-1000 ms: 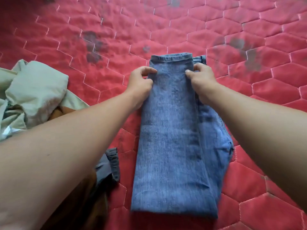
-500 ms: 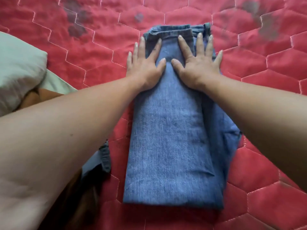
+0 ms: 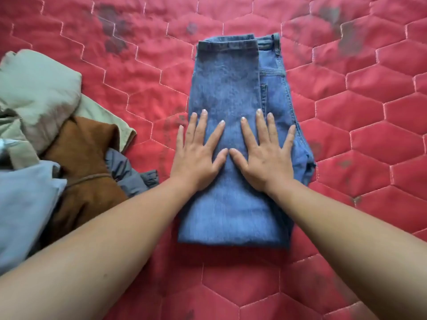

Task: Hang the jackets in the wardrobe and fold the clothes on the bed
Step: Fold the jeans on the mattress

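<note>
A pair of blue jeans (image 3: 227,79) lies folded lengthwise on the red quilted bed (image 3: 360,125), waistband at the far end. My left hand (image 3: 198,153) lies flat on the jeans' left half, fingers spread and straight. My right hand (image 3: 265,153) lies flat beside it on the right half, thumbs almost touching. Both hands press the denim around its middle. The near fold of the jeans shows between my forearms.
A heap of unfolded clothes sits at the left: a pale green garment (image 3: 39,93), a brown one (image 3: 90,158), a grey one (image 3: 129,172) and a light blue one (image 3: 25,204). Red quilt stretches to the right and beyond the jeans.
My hands let go of the jeans' far edge, flattened out, and slid along the denim toward me from the waistband end to the middle.
</note>
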### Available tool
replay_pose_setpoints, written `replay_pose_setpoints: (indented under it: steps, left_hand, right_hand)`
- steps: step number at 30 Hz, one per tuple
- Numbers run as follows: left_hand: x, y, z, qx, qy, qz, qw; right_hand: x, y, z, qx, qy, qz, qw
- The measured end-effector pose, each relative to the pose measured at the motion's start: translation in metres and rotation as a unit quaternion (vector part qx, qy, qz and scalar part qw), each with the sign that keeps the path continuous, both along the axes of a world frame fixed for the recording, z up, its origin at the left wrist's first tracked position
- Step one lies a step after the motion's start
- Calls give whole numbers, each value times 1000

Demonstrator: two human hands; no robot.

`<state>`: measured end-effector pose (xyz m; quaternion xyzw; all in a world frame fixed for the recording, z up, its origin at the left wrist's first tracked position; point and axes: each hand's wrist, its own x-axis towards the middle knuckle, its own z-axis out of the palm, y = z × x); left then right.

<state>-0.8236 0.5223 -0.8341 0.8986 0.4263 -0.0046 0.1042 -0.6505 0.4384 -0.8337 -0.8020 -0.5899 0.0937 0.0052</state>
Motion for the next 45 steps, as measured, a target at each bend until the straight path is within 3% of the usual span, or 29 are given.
replay_pose_setpoints:
  steps: [4, 9, 12, 15, 18, 20, 23, 27, 31, 34, 37, 40, 42, 43, 44, 45]
  left_hand:
    - [-10, -45, 12, -13, 13, 43, 999]
    - [-53, -110, 3, -14, 32, -10, 999]
    - [-46, -105, 7, -25, 39, -3, 999]
    - [-52, -125, 25, -119, -44, 78, 989]
    - [-70, -147, 44, -229, -206, 218, 926]
    - [-78, -148, 53, -299, -253, 255, 884]
    - [-87, -137, 61, -365, -259, 252, 858]
    - [-111, -142, 65, -399, -233, 226, 858]
    - [-151, -175, 71, -457, -193, 195, 846]
    - [-170, -198, 86, -498, -191, 252, 807]
    - [-177, -198, 113, -536, -236, 334, 739]
    - [-177, -176, 141, -612, -292, 318, 663]
    - [-171, -156, 155, -606, -303, 259, 688]
    - [-165, -146, 162, -587, -319, 235, 706]
    - [-157, -136, 165, -557, -331, 230, 726]
    - [-147, -128, 169, -514, -339, 230, 754]
  right_hand:
    - [-25, -42, 9, 18, 27, -1, 999]
    - [-40, -113, 5, 11, -23, 72, 997]
    - [-47, -105, 6, -15, -13, 37, 999]
    - [-65, -123, 20, 14, 82, -102, 991]
    - [-83, -142, 44, 49, 206, -305, 929]
    - [-85, -150, 52, 55, 272, -389, 878]
    - [-73, -151, 61, 45, 367, -378, 849]
    - [-64, -162, 84, -66, 489, -338, 801]
    - [-76, -205, 84, -147, 526, -326, 772]
    - [-87, -235, 93, -178, 549, -349, 738]
    - [-86, -243, 121, -136, 649, -383, 643]
    - [-62, -230, 155, -94, 738, -391, 542]
    - [-43, -214, 174, -65, 779, -379, 495]
    - [-37, -204, 182, -54, 786, -369, 493]
    - [-34, -195, 187, -50, 770, -356, 528]
    - [-32, -185, 188, -50, 731, -335, 593]
